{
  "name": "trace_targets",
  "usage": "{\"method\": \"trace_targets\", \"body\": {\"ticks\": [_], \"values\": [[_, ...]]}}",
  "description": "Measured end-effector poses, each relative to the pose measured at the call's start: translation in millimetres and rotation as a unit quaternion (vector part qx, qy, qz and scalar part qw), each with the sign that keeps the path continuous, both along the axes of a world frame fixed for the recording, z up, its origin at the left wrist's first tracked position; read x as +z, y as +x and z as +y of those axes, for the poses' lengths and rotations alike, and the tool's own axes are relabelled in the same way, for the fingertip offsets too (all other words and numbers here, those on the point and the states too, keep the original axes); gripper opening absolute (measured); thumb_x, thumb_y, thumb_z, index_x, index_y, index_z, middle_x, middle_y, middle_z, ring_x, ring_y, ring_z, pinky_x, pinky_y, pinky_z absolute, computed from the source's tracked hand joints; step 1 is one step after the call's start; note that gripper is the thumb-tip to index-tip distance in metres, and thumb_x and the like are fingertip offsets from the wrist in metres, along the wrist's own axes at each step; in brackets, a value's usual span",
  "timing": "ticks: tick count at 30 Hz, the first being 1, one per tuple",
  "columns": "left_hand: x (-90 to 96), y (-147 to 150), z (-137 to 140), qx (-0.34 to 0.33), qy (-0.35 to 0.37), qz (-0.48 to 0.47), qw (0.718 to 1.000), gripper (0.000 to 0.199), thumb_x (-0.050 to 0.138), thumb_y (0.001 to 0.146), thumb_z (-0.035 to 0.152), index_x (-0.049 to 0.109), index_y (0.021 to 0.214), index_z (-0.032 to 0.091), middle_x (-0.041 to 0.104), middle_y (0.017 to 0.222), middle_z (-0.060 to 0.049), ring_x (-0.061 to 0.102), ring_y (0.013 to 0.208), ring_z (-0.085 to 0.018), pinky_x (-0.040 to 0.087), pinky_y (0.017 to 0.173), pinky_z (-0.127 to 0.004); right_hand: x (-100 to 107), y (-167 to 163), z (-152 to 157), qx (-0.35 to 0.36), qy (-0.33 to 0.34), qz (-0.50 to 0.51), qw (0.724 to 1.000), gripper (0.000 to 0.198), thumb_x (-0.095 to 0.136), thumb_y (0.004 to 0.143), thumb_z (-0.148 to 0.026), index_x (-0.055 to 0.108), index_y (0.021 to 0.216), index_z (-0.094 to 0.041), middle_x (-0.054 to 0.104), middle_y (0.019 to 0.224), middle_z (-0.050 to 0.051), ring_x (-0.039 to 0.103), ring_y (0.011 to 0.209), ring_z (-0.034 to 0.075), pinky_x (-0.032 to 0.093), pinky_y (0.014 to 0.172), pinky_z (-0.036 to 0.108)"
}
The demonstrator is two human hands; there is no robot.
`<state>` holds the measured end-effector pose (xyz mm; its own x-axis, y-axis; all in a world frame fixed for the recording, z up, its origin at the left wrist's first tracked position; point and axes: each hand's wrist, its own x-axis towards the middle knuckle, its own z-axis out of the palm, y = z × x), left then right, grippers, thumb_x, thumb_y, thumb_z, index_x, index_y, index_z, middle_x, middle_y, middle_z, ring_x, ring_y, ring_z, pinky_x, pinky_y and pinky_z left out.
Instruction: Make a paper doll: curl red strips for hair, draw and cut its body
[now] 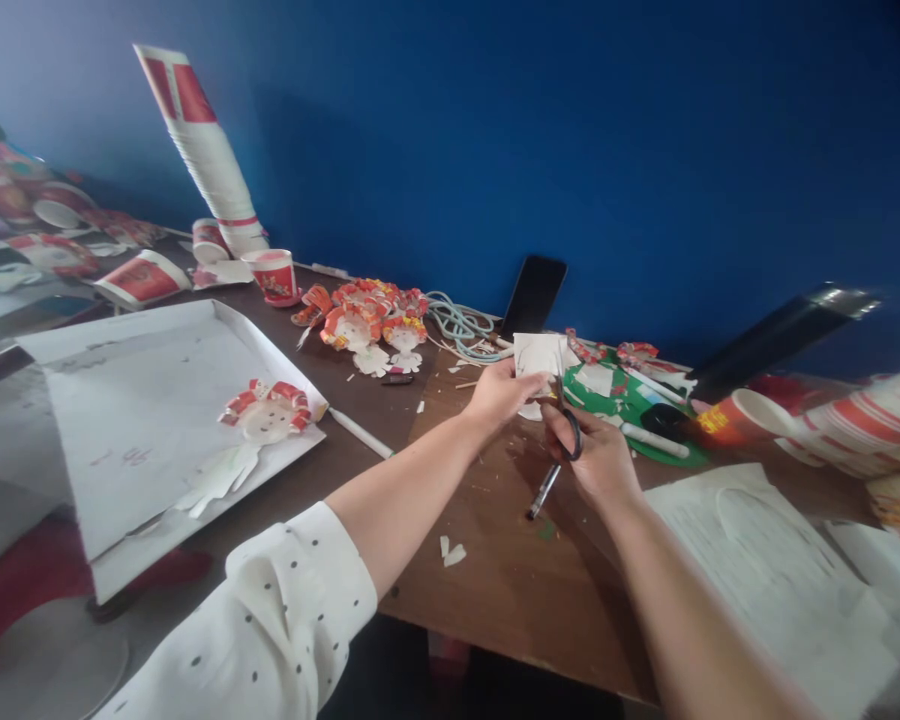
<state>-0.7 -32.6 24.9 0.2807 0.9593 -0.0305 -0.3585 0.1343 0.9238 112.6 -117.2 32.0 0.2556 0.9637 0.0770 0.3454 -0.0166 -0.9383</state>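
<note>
My left hand (506, 395) pinches the lower left part of a small white piece of paper (538, 352) and holds it up above the brown table. My right hand (596, 450) grips a pair of scissors with dark handles (572, 435). The blades are at the paper's right edge, partly hidden by the fingers. Below the hands lies a pen (544, 492). A few white paper scraps (452, 552) are scattered closer to me on the tabletop (487, 600).
Red-and-white cut paper figures (375, 315) lie in a heap near the blue wall. A tall stack of paper cups (210, 160) leans at the back left. A phone (534, 293) rests against the wall. At left is a white tray (142, 400); at right, printed sheets (750, 560).
</note>
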Motion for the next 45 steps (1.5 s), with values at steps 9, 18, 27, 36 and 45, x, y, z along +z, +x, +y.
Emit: {"method": "trace_targets", "body": {"ticks": [9, 18, 27, 36, 45], "values": [[-2.8, -0.2, 1.3, 0.006, -0.005, -0.017, 1.0, 0.01, 0.069, 0.072, 0.015, 0.064, 0.08, 0.012, 0.063, 0.064, 0.001, 0.054, 0.054, -0.008, 0.041, 0.056, -0.021, 6.1, -3.7, -2.1, 0.003, 0.003, -0.032, 0.999, 0.041, 0.068, 0.073, -0.059, 0.064, 0.061, -0.019, 0.05, 0.051, -0.001, 0.043, 0.046, 0.01, 0.034, 0.045, 0.025], [-8.3, 0.3, 6.2, 0.016, 0.004, 0.016, 1.0, 0.014, 0.069, 0.078, 0.023, 0.066, 0.085, 0.012, 0.069, 0.076, -0.005, 0.061, 0.063, -0.011, 0.049, 0.064, -0.023, -11.7, 4.4, 3.6, 0.01, 0.0, 0.017, 1.0, 0.039, 0.074, 0.07, -0.054, 0.074, 0.088, -0.02, 0.054, 0.055, -0.002, 0.049, 0.048, 0.013, 0.037, 0.046, 0.026], [-6.2, -0.3, 4.8, -0.002, 0.001, 0.029, 1.0, 0.013, 0.071, 0.078, 0.022, 0.066, 0.084, 0.011, 0.069, 0.075, -0.005, 0.06, 0.061, -0.01, 0.048, 0.064, -0.023, -5.0, 2.0, 1.4, -0.009, -0.005, 0.025, 1.0, 0.037, 0.074, 0.069, -0.054, 0.065, 0.065, -0.018, 0.053, 0.052, -0.002, 0.045, 0.047, 0.01, 0.033, 0.045, 0.025], [-6.5, -0.9, 5.5, -0.001, 0.004, 0.031, 0.999, 0.012, 0.069, 0.079, 0.022, 0.065, 0.084, 0.011, 0.066, 0.07, -0.003, 0.058, 0.058, -0.009, 0.048, 0.062, -0.022, 4.3, -1.1, -2.1, -0.01, -0.006, 0.004, 1.0, 0.044, 0.072, 0.07, -0.057, 0.057, 0.057, -0.018, 0.05, 0.05, -0.003, 0.044, 0.045, 0.008, 0.031, 0.045, 0.023], [-6.6, -3.0, 6.1, -0.001, 0.011, 0.032, 0.999, 0.015, 0.071, 0.077, 0.024, 0.067, 0.085, 0.012, 0.068, 0.071, -0.003, 0.059, 0.059, -0.01, 0.047, 0.06, -0.022, 7.4, -1.9, -3.4, -0.013, -0.001, -0.003, 1.0, 0.044, 0.072, 0.07, -0.056, 0.057, 0.055, -0.018, 0.05, 0.049, -0.003, 0.042, 0.045, 0.008, 0.031, 0.044, 0.023]]}}
